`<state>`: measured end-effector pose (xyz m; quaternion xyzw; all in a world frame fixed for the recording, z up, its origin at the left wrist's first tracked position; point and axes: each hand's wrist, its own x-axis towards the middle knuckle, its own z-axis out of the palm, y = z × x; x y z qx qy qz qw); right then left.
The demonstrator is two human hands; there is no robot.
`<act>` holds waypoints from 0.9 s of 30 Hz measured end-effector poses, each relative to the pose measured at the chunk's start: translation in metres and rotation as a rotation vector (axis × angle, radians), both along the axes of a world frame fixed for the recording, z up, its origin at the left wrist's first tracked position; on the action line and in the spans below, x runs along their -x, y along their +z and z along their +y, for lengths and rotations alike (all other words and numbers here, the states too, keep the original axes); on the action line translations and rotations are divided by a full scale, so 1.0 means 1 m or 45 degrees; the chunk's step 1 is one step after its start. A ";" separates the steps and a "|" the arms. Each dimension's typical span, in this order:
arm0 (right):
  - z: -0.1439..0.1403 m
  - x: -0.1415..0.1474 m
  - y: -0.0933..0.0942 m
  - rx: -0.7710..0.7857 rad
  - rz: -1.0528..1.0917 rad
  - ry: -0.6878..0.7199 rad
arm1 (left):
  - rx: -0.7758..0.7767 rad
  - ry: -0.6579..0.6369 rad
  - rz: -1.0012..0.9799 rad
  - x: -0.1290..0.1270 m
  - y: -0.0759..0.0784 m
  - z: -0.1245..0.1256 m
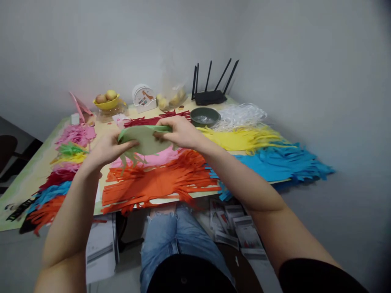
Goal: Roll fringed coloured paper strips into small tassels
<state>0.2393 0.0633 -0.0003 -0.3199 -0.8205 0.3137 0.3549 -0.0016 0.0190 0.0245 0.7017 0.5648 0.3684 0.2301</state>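
Both my hands hold a light green fringed paper sheet (143,140) above the table. My left hand (111,147) grips its left end and my right hand (180,132) pinches its upper right edge. The sheet's cut strips hang down from its lower edge. Right below it lie a pink fringed sheet (159,158) and a large orange fringed sheet (159,183) that hangs over the table's front edge.
Yellow fringed paper (244,138) and blue fringed paper (281,162) lie to the right, dark red strips (146,120) behind. Finished paper bundles (65,162) line the left side. At the back stand a green bowl (204,116), a router (210,97), a fruit bowl (106,102) and clear plastic strips (241,115).
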 end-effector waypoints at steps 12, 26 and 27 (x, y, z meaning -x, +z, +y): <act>-0.025 -0.030 -0.005 -0.078 0.220 0.020 | 0.024 -0.011 -0.580 -0.008 -0.035 -0.014; -0.031 -0.051 -0.002 -0.143 0.180 0.340 | 0.006 -0.269 -0.668 -0.001 -0.044 -0.025; -0.030 -0.052 -0.001 -0.137 0.169 0.350 | -0.004 -0.290 -0.659 0.000 -0.045 -0.025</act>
